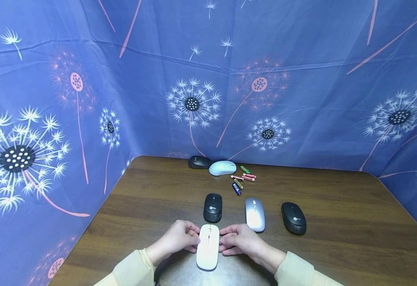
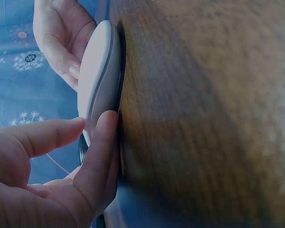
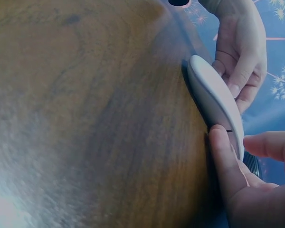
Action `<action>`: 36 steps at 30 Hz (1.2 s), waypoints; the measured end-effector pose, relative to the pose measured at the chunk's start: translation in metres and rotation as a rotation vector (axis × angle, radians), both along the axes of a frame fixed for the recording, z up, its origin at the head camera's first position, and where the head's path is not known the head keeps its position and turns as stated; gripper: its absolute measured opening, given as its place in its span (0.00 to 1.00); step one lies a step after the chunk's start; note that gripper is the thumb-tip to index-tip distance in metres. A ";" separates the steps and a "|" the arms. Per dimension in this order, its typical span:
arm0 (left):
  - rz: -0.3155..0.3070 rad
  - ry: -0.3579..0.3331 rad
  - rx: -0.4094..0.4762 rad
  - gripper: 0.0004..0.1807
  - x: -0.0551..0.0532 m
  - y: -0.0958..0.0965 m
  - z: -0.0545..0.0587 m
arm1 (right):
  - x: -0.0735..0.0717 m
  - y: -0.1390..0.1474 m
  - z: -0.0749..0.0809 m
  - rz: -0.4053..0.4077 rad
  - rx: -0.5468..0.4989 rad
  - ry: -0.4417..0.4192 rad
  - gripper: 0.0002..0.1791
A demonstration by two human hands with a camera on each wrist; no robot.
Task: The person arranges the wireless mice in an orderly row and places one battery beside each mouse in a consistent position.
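A white computer mouse [image 1: 208,254] lies on the table near its front edge, wheel end pointing away. My left hand [image 1: 181,237] holds it by the left side; in the left wrist view the thumb meets the upper edge and a finger [image 2: 106,130] lies along the side wall. On the opposite side my right hand [image 1: 240,240] holds it likewise, one fingertip [image 3: 219,135] against the side in the right wrist view. The mouse's underside is hidden. Just beyond it sits a black mouse [image 1: 213,207], and a silver mouse [image 1: 255,215] is to the right.
Another black mouse [image 1: 293,218] rests farther right on the wooden table [image 1: 151,190]. At the back are a dark mouse [image 1: 199,161], a pale mouse [image 1: 222,168] and several loose batteries [image 1: 237,186]. A blue dandelion-print cloth [image 1: 140,99] encloses the table's back and sides.
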State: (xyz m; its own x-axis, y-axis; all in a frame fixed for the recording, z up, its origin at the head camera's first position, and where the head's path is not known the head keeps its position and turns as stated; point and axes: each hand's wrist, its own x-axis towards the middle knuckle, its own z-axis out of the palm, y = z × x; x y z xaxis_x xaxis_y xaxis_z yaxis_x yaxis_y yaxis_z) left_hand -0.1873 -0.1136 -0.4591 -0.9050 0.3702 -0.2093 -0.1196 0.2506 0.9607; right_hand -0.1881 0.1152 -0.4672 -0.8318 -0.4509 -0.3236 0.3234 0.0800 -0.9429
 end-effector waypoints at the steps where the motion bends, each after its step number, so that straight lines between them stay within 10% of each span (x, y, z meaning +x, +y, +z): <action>1: -0.001 0.002 -0.005 0.13 0.000 0.000 0.000 | 0.000 0.000 0.000 0.005 0.000 -0.004 0.22; 11: -0.048 0.009 -0.042 0.16 -0.011 -0.004 0.009 | -0.007 0.009 0.016 0.078 0.039 -0.035 0.23; 36: -0.018 0.137 -0.259 0.27 -0.082 -0.014 0.078 | -0.055 0.001 0.080 0.071 -0.020 0.056 0.25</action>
